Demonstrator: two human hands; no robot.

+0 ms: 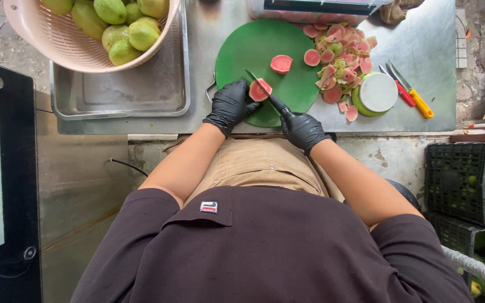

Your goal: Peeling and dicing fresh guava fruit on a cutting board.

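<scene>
left hand black-gloved, fingers closed on pink guava piece | right hand gripping knife, blade on the piece | piece on green cutting board, near edge | second guava half beyond | cut slices piled right | steel counter beneath | basket of whole guavas far left
</scene>
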